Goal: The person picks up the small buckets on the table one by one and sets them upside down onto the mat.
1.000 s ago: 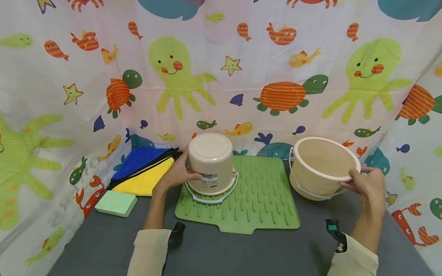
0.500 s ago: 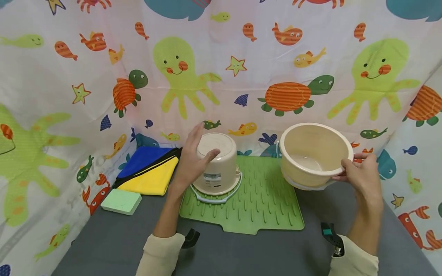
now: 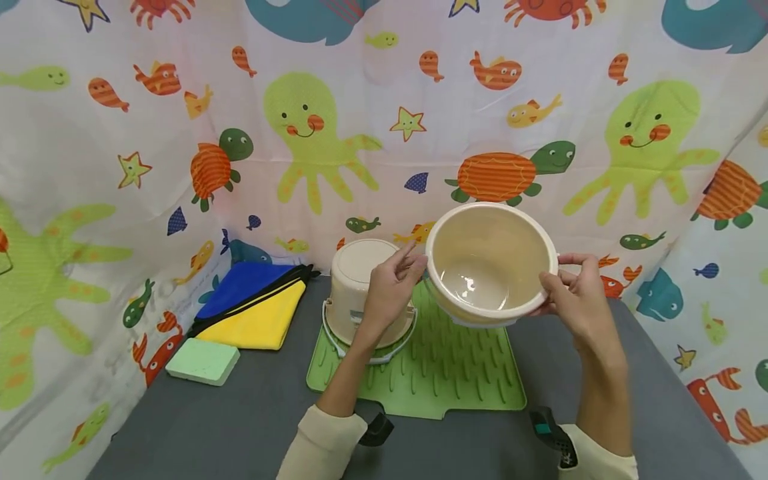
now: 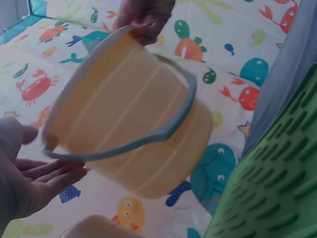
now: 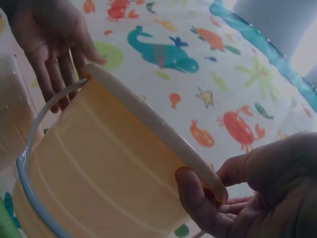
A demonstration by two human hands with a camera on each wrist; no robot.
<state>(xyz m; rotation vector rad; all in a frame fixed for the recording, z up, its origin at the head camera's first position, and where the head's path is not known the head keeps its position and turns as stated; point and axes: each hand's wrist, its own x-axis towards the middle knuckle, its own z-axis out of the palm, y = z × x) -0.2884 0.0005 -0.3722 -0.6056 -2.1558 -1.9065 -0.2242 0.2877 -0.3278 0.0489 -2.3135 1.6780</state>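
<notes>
A cream bucket [image 3: 492,267] hangs tilted above the green mat, its mouth turned toward me. My right hand [image 3: 579,293] pinches its rim at the right side. The left hand [image 3: 393,287] is at the opposite side of the rim, fingers mostly straight; in the left wrist view its fingertips [image 4: 69,173] lie beside the handle's end, and I cannot tell if they touch. A grey-blue handle [image 4: 163,134] hangs loose below the rim. Behind my left hand, a second cream bucket [image 3: 354,267] stands upside down on the mat, partly hidden by that hand.
The green ridged mat [image 3: 444,380] lies on the dark grey table [image 3: 228,427]. To the left are a blue and yellow cloth pouch [image 3: 264,310] with black edging and a pale green sponge [image 3: 204,361]. A sea-animal curtain [image 3: 384,160] hangs behind.
My right hand has lifted the bucket off the table and carried it left over the mat, tilting it toward me. The left hand has left the upturned bucket and moved right, to the lifted one.
</notes>
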